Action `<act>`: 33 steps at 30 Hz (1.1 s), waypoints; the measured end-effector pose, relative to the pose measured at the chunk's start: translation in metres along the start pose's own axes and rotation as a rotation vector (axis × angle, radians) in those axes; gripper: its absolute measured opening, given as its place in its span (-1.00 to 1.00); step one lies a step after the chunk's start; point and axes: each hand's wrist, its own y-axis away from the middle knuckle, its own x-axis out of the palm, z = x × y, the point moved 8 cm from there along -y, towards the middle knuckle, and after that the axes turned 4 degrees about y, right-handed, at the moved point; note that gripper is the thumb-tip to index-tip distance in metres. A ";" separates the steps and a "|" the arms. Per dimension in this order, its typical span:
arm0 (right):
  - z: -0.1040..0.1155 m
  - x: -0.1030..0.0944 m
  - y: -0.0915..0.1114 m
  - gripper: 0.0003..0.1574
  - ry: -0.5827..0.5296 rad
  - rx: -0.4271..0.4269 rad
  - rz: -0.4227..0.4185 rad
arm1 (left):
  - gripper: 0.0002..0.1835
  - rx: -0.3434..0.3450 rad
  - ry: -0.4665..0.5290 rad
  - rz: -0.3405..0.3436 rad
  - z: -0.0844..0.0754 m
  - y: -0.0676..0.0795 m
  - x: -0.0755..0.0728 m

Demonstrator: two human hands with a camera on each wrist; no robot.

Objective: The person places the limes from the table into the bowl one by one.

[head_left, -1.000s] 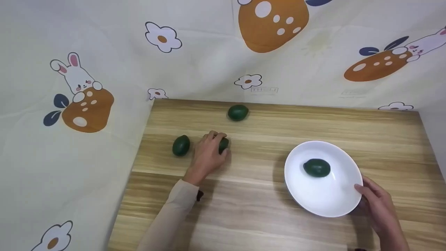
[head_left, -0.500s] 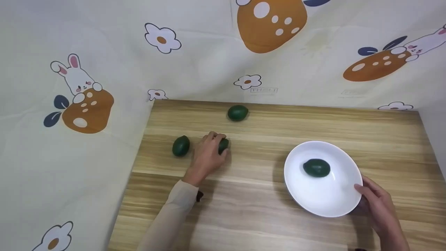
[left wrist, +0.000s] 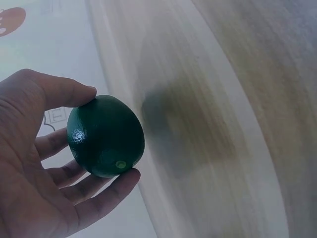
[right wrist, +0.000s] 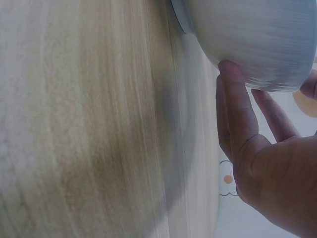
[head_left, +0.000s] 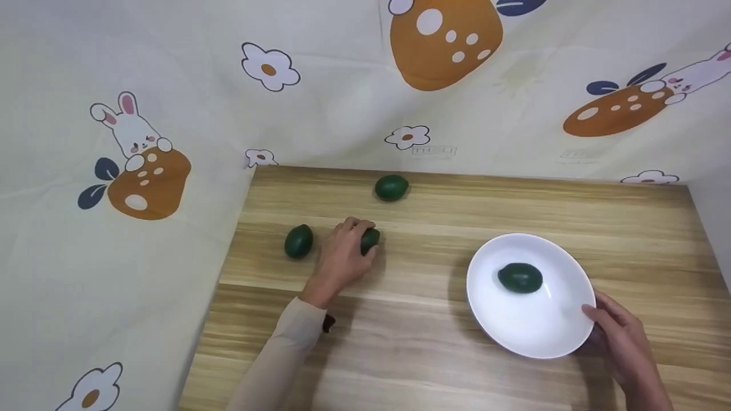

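Note:
My left hand holds a dark green lime between thumb and fingertips, over the left part of the table. In the left wrist view the same lime shows its stem end, with the thumb on one side and the fingers on the other. My right hand grips a white bowl by its right side, thumb on the rim. Its fingers support the bowl's outer wall in the right wrist view. A second lime lies inside the bowl, which tilts slightly.
One lime lies left of my left hand, another lime near the table's back edge. The wood-grain table meets a cloth printed with rabbits and flowers at the back and left.
The head view has shifted slightly. Both hands keep their holds, and the limes and bowl stay practically where they were.

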 end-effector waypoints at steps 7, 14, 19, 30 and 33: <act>0.000 -0.001 0.000 -0.47 0.017 -0.005 -0.001 | -0.55 -0.017 0.058 0.007 -0.001 -0.001 0.000; -0.001 -0.001 0.000 -0.48 0.023 0.007 -0.004 | -0.55 -0.032 0.093 0.004 -0.001 -0.002 0.000; 0.000 -0.001 0.000 -0.47 0.012 0.005 -0.003 | -0.55 -0.023 0.121 0.003 -0.005 -0.002 -0.003; -0.001 -0.002 0.000 -0.48 0.022 0.021 -0.003 | -0.54 -0.007 0.191 0.013 -0.013 -0.004 0.002; -0.001 -0.002 0.000 -0.50 0.041 0.031 -0.003 | -0.54 -0.013 0.223 0.018 -0.014 -0.004 0.001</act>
